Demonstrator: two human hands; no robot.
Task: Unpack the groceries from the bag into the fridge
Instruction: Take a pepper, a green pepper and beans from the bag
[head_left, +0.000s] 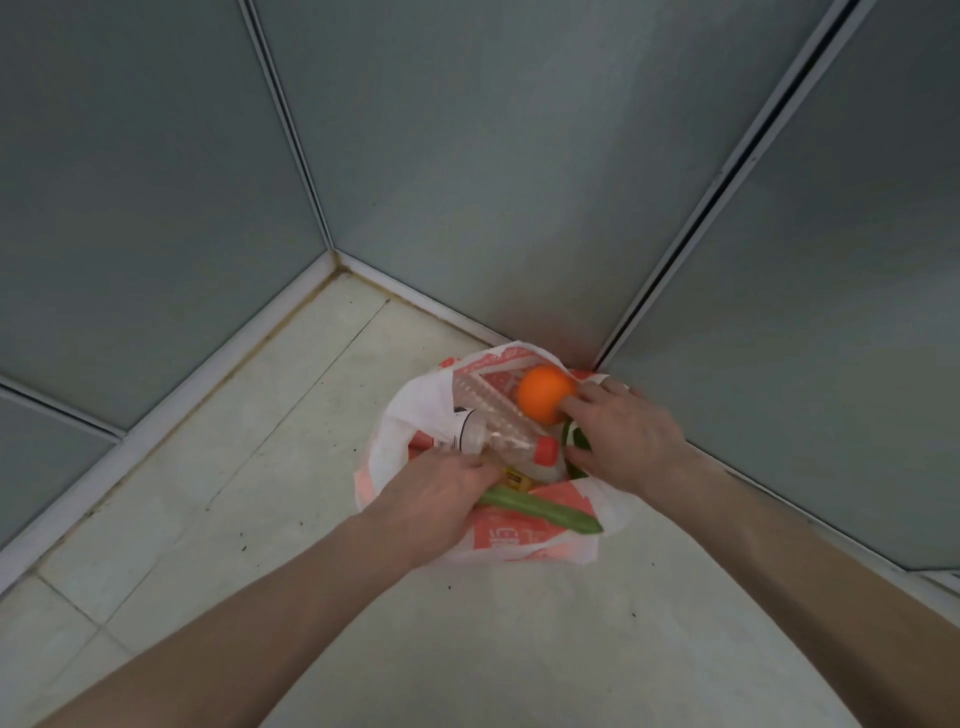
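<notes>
The plastic grocery bag (524, 535) sat on the tiled floor (218, 467) against grey panels, its mouth spread for access; the right hand (631, 434) cupped the orange (543, 392), while the left hand (439, 493) closed around the cucumber (545, 512) beside a clear bottle (498, 426).

Nothing in front of me could be read. The bag (524, 538), low in the centre of the frame, carried large white characters on its red print, too blurred and creased to make out. The bottle (488, 421) had a black-and-white label, illegible too.
</notes>
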